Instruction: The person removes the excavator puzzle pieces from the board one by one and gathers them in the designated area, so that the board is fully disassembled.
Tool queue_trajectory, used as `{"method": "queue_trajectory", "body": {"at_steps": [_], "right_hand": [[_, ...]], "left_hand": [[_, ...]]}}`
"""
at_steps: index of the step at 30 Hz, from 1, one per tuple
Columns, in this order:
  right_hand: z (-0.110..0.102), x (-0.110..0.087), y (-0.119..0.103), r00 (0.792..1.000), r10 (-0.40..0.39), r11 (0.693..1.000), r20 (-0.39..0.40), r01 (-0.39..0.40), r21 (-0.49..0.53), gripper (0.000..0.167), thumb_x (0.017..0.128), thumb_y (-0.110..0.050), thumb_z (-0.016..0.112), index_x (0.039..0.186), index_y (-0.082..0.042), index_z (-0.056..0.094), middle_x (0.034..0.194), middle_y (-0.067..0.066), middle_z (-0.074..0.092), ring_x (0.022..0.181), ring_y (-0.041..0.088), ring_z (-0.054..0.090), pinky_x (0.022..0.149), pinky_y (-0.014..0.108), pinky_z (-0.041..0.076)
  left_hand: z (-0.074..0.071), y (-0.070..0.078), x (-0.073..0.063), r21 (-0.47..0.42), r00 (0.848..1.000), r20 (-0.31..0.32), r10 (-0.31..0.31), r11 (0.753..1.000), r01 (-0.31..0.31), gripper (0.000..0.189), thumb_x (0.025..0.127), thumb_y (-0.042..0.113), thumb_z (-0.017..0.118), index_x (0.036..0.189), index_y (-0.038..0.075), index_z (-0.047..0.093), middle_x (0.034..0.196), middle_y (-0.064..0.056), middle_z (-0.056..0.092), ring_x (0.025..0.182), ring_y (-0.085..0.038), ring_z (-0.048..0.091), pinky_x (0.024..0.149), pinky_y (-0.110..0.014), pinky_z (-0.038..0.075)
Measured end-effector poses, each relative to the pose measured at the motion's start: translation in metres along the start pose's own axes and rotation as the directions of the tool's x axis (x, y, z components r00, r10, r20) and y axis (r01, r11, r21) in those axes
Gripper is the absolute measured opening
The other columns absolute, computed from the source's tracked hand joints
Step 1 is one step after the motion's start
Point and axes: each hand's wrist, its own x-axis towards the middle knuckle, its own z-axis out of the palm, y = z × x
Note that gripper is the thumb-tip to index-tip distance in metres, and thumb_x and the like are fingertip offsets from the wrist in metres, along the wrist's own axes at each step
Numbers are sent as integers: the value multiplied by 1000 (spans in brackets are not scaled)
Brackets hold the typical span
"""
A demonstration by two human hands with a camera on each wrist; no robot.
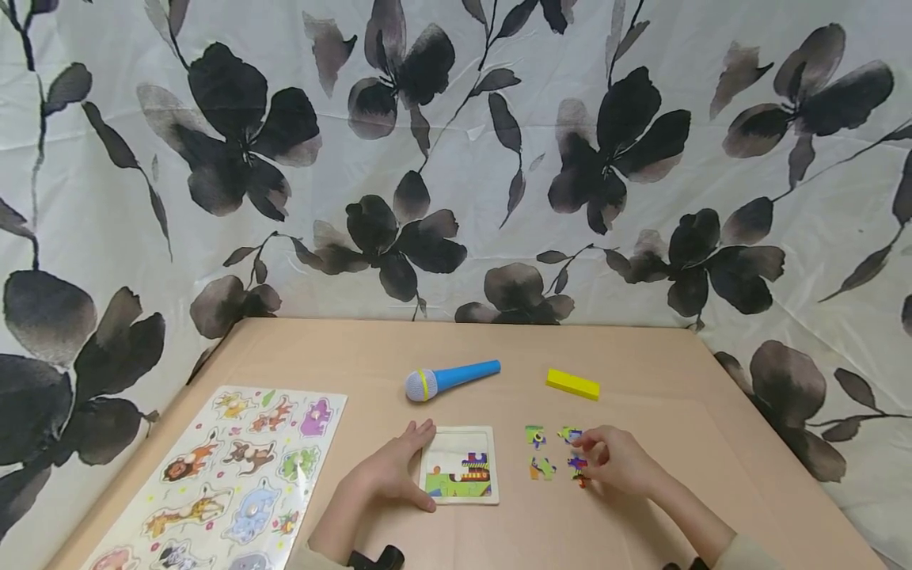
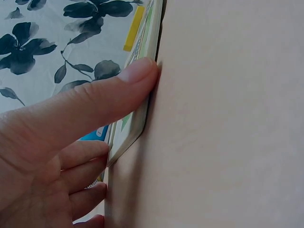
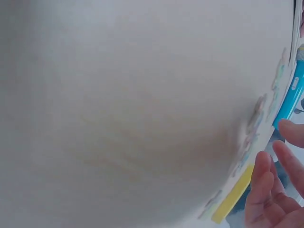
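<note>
A small white-framed puzzle tray lies on the table, its lower part filled with green and dark striped pieces. My left hand holds the tray's left side, thumb near the front corner and fingers toward the back corner; the left wrist view shows the thumb against the tray's edge. Right of the tray lie several loose jigsaw pieces, among them a green one and a green-orange one. My right hand is over the rightmost pieces, fingers loosely bent, fingertips right at a purple piece.
Behind the tray lies a blue toy microphone, with a yellow block to its right. A large animal sticker sheet covers the table's left side. A floral cloth hangs behind the tan table.
</note>
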Motion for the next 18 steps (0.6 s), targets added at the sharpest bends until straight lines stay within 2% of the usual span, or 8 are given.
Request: {"method": "queue_trajectory", "body": {"at_steps": [4,11,18], "right_hand": [[0,5,-6,1000,9,1000,-9,-9,-20,30,70,-3,75,99,0,65,89,8,58,61,14,49,50,21,43],[11,13,-19,999,-32,999,22,31,32,28,71,-5,74,97,1,65,88,8,59,59,12,49,49,20,43],[21,29,-36,996,-81,996,45,80,26,28,73,-8,73,99,0,65,87,6,60,62,13,50,49,20,43]], "left_hand": [[1,0,-1,-1,1000,-3,3,1000,-3,104,56,26,87,139,-6,31,147,-19,23,135,-40,12,105,-59,15],[-1,0,-1,12,1000,-4,8,1000,-8,104,56,27,86,138,-6,31,147,-19,23,135,-41,13,105,-59,16],[-1,1,-1,11,1000,-6,9,1000,-9,104,56,26,87,138,-7,31,147,-20,23,135,-41,13,105,-58,16]]}}
